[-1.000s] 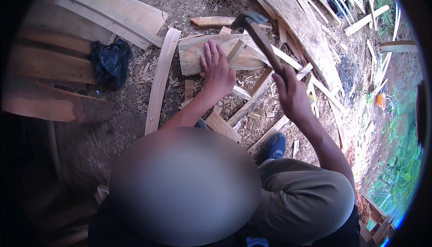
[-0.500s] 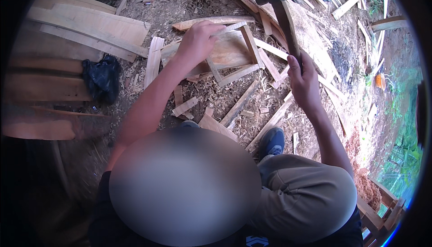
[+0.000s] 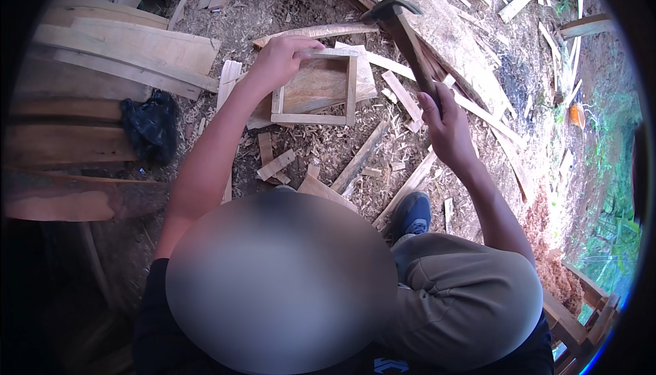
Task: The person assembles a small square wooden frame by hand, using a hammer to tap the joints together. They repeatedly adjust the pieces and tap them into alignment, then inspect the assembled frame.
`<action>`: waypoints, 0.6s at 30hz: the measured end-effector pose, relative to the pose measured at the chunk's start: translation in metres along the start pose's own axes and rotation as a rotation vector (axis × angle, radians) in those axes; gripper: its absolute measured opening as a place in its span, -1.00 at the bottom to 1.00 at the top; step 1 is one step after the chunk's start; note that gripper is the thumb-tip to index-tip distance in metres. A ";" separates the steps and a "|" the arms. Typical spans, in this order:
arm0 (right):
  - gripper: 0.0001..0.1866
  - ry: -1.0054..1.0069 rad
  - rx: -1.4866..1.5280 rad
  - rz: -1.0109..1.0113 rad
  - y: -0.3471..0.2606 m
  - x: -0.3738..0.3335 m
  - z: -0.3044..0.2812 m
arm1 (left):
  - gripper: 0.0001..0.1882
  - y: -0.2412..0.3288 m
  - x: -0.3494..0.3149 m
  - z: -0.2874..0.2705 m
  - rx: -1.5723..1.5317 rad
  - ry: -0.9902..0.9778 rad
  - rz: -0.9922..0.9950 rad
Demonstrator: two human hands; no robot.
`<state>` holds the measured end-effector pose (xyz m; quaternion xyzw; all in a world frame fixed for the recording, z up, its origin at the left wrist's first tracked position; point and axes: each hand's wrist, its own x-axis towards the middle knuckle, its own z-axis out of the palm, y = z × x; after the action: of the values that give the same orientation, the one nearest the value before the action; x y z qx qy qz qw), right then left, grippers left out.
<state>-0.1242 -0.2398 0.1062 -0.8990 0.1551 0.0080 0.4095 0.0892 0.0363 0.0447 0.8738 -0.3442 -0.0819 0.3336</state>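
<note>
A small rectangular wooden frame [image 3: 351, 91], made of thin strips, rests over a wide pale board [image 3: 365, 79] among the shavings. My left hand [image 3: 275, 62] is closed on its far left corner, with the fingers along the far strip. To the right, my right hand [image 3: 447, 125] is wrapped round the wooden handle of a claw hammer [image 3: 413, 47]. The hammer is raised, its dark metal head up and to the right of the frame, apart from it.
Loose offcuts [image 3: 276, 164] and strips [image 3: 359, 158] litter the ground. Long planks [image 3: 130, 50] lie at the left beside a black plastic bag [image 3: 149, 125]. A large slab [image 3: 454, 54] spreads behind the hammer. My shoe [image 3: 413, 215] is nearer, below the frame.
The wooden frame has turned and shifted left, and now sits squarer to me. My left hand has moved slightly left and down with it. My right hand has brought the hammer left and a little lower.
</note>
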 end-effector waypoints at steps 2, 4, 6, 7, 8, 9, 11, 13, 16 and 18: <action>-0.64 -0.040 -0.054 -0.003 0.003 0.000 0.002 | -0.68 0.001 -0.003 0.002 0.015 0.033 0.017; -0.69 -0.044 -0.066 -0.035 0.000 -0.003 0.005 | -0.68 -0.001 -0.003 0.006 -0.025 0.042 -0.027; -0.71 -0.030 -0.069 -0.076 0.005 -0.007 0.014 | -0.68 -0.004 -0.004 0.009 -0.044 0.061 -0.042; -0.72 -0.029 -0.062 -0.100 0.008 -0.008 0.016 | -0.68 -0.005 -0.005 0.010 -0.043 0.075 -0.035; -0.72 -0.009 -0.056 -0.117 0.008 -0.009 0.017 | -0.68 -0.007 -0.006 0.010 -0.042 0.090 -0.029; -0.71 0.010 -0.052 -0.128 0.009 -0.012 0.019 | -0.69 -0.006 -0.006 0.012 -0.062 0.092 -0.042; -0.70 0.033 -0.105 -0.174 0.018 -0.017 0.022 | -0.69 -0.003 -0.005 0.016 -0.103 0.096 -0.070; -0.71 -0.065 -0.239 -0.140 0.020 -0.018 0.028 | -0.71 -0.006 -0.005 0.018 -0.092 0.108 -0.059; -0.74 -0.069 -0.270 -0.120 0.007 -0.017 0.028 | -0.73 -0.010 -0.007 0.021 -0.095 0.141 -0.052; -0.75 -0.021 -0.251 -0.119 0.000 -0.016 0.025 | -0.74 -0.011 -0.009 0.022 -0.089 0.158 -0.047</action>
<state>-0.1371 -0.2172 0.0916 -0.9507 0.0949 0.0127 0.2951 0.0806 0.0367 0.0197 0.8697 -0.2923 -0.0355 0.3962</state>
